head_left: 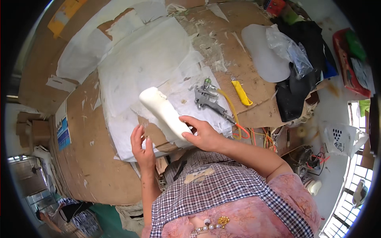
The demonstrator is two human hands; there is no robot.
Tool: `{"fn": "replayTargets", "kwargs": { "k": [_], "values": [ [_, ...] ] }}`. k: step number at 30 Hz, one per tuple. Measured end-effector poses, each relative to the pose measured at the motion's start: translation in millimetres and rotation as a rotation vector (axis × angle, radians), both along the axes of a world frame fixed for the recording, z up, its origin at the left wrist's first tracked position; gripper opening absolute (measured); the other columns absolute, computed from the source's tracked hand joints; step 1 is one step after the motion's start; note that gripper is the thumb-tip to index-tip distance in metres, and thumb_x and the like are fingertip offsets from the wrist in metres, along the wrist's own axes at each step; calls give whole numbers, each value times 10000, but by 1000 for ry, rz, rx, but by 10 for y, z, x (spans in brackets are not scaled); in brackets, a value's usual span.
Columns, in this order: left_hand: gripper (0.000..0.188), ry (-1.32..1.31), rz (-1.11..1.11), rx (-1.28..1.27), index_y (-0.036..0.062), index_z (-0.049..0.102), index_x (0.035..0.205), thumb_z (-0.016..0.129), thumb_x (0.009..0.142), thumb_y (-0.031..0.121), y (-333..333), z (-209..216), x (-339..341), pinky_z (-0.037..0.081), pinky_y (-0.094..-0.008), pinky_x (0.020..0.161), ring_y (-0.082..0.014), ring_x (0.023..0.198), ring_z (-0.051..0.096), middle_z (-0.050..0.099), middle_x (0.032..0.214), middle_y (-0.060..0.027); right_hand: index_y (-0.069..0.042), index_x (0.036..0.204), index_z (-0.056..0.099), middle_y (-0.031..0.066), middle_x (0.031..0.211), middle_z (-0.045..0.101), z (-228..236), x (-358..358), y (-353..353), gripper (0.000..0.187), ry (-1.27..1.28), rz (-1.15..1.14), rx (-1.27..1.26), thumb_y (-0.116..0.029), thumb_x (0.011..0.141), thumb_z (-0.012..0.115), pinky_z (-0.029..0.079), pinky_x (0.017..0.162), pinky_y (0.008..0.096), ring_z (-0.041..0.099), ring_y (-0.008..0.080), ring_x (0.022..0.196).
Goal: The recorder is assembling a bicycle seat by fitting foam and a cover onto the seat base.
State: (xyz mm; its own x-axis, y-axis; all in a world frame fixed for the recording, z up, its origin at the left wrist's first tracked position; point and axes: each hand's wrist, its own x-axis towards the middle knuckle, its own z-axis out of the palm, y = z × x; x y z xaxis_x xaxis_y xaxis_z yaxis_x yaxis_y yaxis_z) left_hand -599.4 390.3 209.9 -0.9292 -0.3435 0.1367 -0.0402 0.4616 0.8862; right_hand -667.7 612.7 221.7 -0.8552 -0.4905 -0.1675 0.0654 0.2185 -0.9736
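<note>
The right hand [204, 135] has its grip clamped around the near end of a white moulded piece [163, 112], thumb on top, the far end slanting up and away over the surface [95, 158]. The piece looks stiff, smooth and fairly light, likely slippery when coated; the thick near end seems the safest hold. The left hand [142, 146] lies just left of it, fingers apart and flat on white paper [135, 67]. Beyond the grip to the right rests a spray gun [206, 98], then a yellow comb [241, 93].
</note>
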Motion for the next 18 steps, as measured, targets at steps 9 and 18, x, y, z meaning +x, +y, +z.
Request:
{"fn": "replayTargets", "kwargs": {
  "k": [9,18],
  "values": [
    [764,-430,-34,-345,88,244,1407,615,805,378,25,-984,-235,168,-493,1071,-373,1329,217,275,1432,-174,-16,1170,549,102,953,619,310,-1172,124,345,-432,-70,-122,-160,858,584,542,537,253,621,152,672],
    [842,-574,68,-451,58,261,1389,672,733,388,98,-1204,-178,144,-566,1038,-365,1328,207,328,1406,-151,-1,1208,501,103,956,636,1336,-1986,986,440,48,-298,-421,-301,886,488,508,553,229,615,157,680]
  ]
}}
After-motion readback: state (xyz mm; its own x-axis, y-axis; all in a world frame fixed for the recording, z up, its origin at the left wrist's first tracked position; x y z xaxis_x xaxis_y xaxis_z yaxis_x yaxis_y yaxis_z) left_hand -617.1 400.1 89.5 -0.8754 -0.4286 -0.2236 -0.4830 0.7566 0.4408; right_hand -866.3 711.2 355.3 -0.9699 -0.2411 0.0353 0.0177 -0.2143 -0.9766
